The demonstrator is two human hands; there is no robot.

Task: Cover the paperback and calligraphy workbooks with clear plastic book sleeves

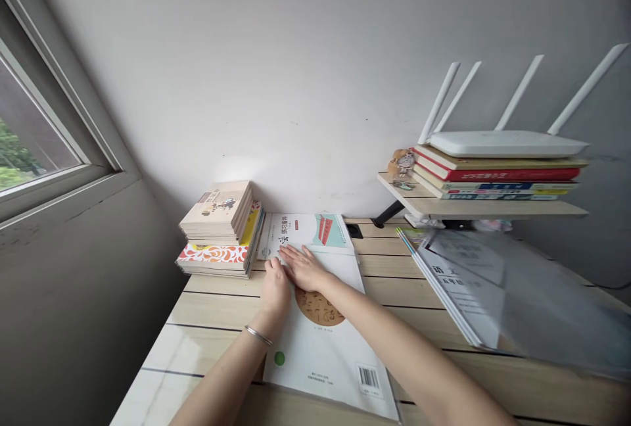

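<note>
A white book [328, 357] lies on the table, its cover with a brown circle and a barcode facing up. It has a glossy, transparent-looking surface. Beyond it, a white and teal cover [308, 227] carries printed characters; I cannot tell whether both belong to one book. My left hand [276, 286] is closed at the left edge of the white book, with its fingertips partly hidden. Just to its right, my right hand [306, 269] rests flat on the book, fingers stretched out toward the left, pressing near the seam between the two covers.
Stacked books [217, 229] stand at the back left against the wall. On the right, a raised shelf [493, 207] bears more books and a white router [507, 142] with upright antennas. Below it lie booklets [458, 294] under a translucent sheet [557, 307]. A window [39, 123] is at left.
</note>
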